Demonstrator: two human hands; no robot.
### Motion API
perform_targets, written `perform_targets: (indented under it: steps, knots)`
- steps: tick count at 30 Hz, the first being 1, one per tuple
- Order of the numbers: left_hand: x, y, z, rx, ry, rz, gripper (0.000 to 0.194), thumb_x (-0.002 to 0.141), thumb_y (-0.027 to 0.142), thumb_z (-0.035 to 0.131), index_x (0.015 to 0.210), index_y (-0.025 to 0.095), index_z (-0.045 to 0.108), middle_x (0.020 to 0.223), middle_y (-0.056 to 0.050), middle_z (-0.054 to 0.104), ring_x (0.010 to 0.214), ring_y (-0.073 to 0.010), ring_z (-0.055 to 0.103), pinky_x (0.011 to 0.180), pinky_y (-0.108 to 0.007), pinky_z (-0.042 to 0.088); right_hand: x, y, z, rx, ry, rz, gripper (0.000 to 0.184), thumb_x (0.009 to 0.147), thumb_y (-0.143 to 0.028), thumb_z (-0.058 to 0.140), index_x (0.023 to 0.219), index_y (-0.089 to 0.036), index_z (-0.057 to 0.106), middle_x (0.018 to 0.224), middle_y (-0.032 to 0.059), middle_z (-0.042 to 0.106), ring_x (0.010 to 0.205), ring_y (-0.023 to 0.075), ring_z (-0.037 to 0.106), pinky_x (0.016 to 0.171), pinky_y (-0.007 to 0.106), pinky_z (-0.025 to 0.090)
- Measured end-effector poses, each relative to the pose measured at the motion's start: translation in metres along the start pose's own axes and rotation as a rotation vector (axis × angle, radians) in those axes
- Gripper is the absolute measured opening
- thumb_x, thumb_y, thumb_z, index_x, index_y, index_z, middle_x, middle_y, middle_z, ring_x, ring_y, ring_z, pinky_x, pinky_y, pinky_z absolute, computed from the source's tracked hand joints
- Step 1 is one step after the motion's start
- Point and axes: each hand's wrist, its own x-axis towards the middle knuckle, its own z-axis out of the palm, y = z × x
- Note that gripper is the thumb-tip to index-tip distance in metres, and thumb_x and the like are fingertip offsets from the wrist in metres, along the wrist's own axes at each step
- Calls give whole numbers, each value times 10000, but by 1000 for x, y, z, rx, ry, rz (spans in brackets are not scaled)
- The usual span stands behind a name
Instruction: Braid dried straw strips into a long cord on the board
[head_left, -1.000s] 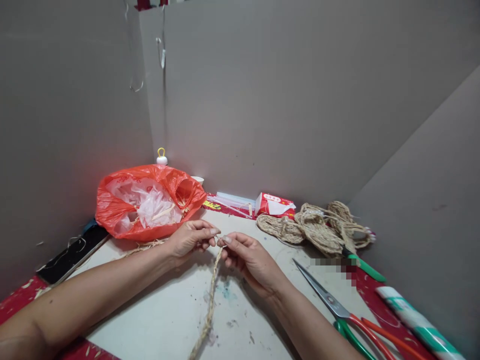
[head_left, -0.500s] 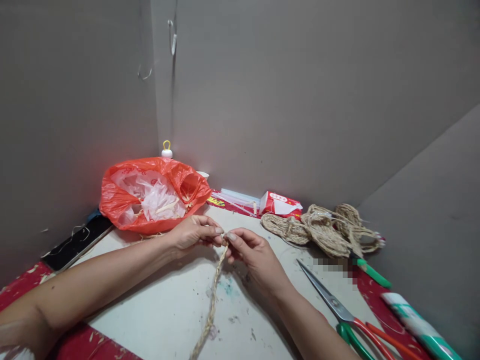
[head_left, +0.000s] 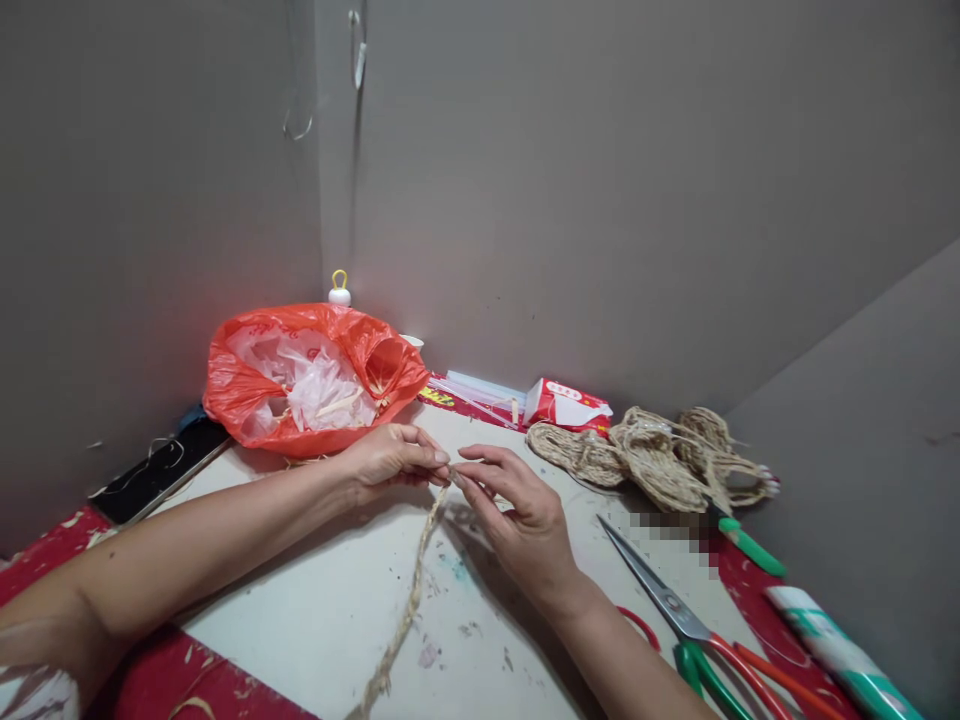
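A braided straw rope (head_left: 409,605) runs from the bottom edge of the view up to my two hands over a pale tabletop (head_left: 322,620). My left hand (head_left: 390,458) pinches the rope's upper end with thumb and fingers closed. Facing it, my right hand (head_left: 517,515) pinches the same end between thumb and forefinger, its other fingers loosely curled.
An orange plastic bag (head_left: 307,375) with white plastic and straw lies behind my left hand. Coils of woven straw cord (head_left: 649,460) sit at the right, with a red tissue pack (head_left: 566,405) behind. Scissors (head_left: 675,620) with green and red handles lie near my right forearm. Grey walls enclose the corner.
Both hands have lifted slightly with the rope end, the right hand's fingers have stretched out more, and the rope's lower part has swung to the left.
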Motion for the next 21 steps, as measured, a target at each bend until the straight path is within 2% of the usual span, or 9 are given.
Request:
perform_targets:
  steps: [7, 11, 14, 16, 18, 21]
  knots:
    - [2, -3, -2, -25, -15, 25, 302, 504, 242, 844, 656, 115, 616, 567, 5, 628, 539, -74, 564, 583, -211, 395, -2, 7, -3, -155, -78, -138, 213, 826, -73, 575, 963, -216, 652, 1037, 103, 621, 837, 180, 613, 712, 325, 530]
    - [2, -2, -4, -6, -42, 47, 275, 514, 206, 833, 680, 117, 633, 578, 23, 620, 542, -58, 549, 579, -196, 392, -1, 8, -5, -165, -97, -146, 213, 820, -78, 582, 963, -219, 653, 1039, 102, 623, 801, 176, 599, 702, 337, 522]
    - [1, 0, -3, 66, -63, 112, 252, 535, 212, 820, 672, 115, 631, 559, 19, 619, 530, -61, 540, 549, -193, 377, 0, 5, -6, -109, -84, -115, 195, 821, -101, 587, 966, -213, 654, 1038, 100, 629, 866, 190, 609, 751, 347, 516]
    - [-1, 2, -1, 112, -60, 156, 252, 542, 221, 814, 674, 115, 627, 593, -4, 648, 566, -79, 571, 581, -206, 404, 1, 2, -8, -48, -16, -48, 180, 844, -127, 559, 975, -210, 650, 1008, 93, 645, 921, 199, 614, 804, 358, 504]
    - [-3, 1, 2, 145, -59, 187, 242, 562, 223, 802, 690, 115, 626, 637, -21, 669, 607, -97, 599, 634, -230, 437, 3, 0, -8, 6, 53, 92, 176, 875, -166, 518, 989, -207, 645, 974, 82, 664, 921, 199, 624, 800, 353, 504]
    - [-7, -1, 6, 192, -66, 237, 203, 603, 213, 775, 705, 116, 628, 654, -10, 657, 627, -98, 603, 655, -238, 454, 6, -1, -7, 83, 31, 351, 197, 889, -251, 500, 1019, -203, 640, 997, 78, 682, 877, 202, 641, 729, 333, 512]
